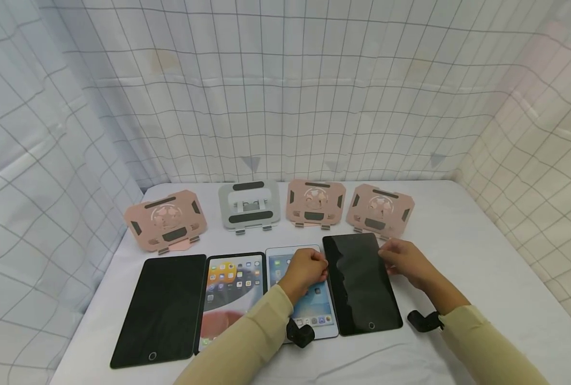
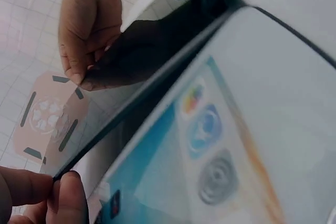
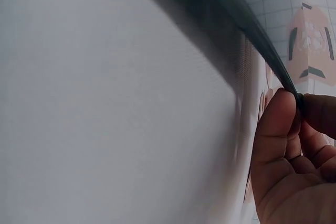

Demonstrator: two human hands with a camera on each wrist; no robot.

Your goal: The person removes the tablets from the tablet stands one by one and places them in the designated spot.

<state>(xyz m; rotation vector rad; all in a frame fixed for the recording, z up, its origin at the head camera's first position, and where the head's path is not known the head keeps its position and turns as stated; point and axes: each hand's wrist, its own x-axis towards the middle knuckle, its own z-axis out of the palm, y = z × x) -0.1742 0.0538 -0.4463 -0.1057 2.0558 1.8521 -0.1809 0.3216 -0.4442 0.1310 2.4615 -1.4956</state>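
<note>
Dark tablet (image 1: 361,283), rightmost in the row of four on the white table (image 1: 482,256): far end pinched at both edges, L hand (image 1: 305,270) and R hand (image 1: 405,260).

Status: grip made; near end apparently on the table, pink stand (image 1: 380,209) behind it vacant.

L wrist view adds the lit tablet (image 2: 210,145) adjacent; head view hides the fingertip contact.
</note>
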